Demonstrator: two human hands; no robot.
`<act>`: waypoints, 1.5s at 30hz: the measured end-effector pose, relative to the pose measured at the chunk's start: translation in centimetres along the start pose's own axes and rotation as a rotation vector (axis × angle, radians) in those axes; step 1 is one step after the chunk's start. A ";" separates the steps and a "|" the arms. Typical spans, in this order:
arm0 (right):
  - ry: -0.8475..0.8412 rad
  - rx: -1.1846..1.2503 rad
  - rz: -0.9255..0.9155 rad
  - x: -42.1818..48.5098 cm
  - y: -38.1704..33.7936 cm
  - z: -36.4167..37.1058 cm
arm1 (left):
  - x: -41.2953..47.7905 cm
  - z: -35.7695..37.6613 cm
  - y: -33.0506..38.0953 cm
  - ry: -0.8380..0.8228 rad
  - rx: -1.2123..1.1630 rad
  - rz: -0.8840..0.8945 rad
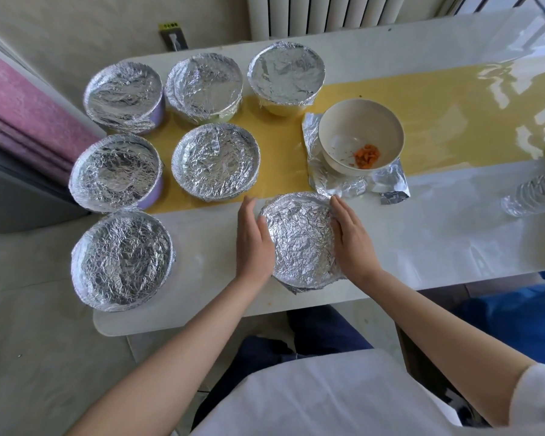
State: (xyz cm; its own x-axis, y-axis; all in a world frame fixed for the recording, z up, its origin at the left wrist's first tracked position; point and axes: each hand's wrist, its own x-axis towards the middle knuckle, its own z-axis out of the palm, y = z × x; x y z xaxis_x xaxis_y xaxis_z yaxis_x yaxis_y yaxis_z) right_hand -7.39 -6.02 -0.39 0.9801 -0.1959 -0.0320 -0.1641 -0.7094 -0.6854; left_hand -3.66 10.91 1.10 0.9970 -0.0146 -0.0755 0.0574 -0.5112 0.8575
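Pressing both flat hands, left hand (255, 237) and right hand (353, 237), against the foil-covered bowl (301, 237), I moulded its cover tight.

Crinkled shiny foil (301, 237) over bowl; glossy table (438, 234).

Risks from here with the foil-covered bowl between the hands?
The foil-covered bowl sits near the table's front edge; an uneven push from the left hand or right hand might slide it off.
The loose foil sheet under the open bowl lies beside the right hand; snagging it could jog that bowl.
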 end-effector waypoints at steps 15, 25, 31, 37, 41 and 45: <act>-0.103 0.107 0.074 0.7 0.3 -0.2 | 2.6 1.1 -2.2 -0.077 0.056 -0.023; -0.214 0.090 0.043 0.8 0.7 -1.0 | 2.4 1.2 -1.6 -0.087 0.004 -0.065; -0.269 -0.147 -0.169 2.1 0.5 -2.1 | 2.3 1.3 -2.0 0.045 0.310 0.103; -0.355 -0.171 -0.388 6.0 -1.5 -1.7 | 2.2 1.6 -1.1 0.038 0.153 0.012; -0.455 -0.238 -0.418 7.5 -2.0 -2.0 | 2.2 2.5 -0.2 0.038 0.091 -0.019; -0.481 -0.285 -0.425 8.5 -1.5 -2.7 | 2.0 3.1 0.0 0.059 0.066 -0.014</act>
State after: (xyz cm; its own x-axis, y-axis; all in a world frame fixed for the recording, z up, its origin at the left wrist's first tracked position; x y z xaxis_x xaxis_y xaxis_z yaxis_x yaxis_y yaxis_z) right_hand 0.87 -8.39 2.34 0.8955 0.4124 -0.1672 0.2859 -0.8210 -0.4942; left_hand -1.80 8.21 -0.64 0.9976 0.0424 -0.0553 0.0696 -0.5667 0.8210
